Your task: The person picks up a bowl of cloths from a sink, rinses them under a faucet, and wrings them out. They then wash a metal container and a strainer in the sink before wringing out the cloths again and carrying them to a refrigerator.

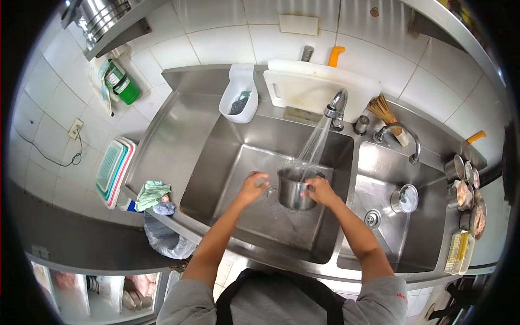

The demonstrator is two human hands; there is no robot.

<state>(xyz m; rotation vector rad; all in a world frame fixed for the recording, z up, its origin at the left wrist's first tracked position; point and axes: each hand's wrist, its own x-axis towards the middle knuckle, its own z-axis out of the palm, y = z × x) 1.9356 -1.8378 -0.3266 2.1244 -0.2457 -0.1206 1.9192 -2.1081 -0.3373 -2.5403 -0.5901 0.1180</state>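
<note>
A metal pot (293, 196) is in the large left sink basin (233, 189), under water running from the tap (337, 106). My right hand (319, 190) grips the pot at its right side. To the left of the pot is my left hand (253, 188), its fingers apart and curved, touching nothing. The spray falls into the pot's mouth. How full the pot is cannot be made out.
Behind the basin stand a white holder (239, 103) and a white cutting board (319, 86). A straw brush (385, 115) leans by the second tap (416, 150). The right basin holds a small metal container (405, 199). Cloths (154, 196) lie at the left counter edge.
</note>
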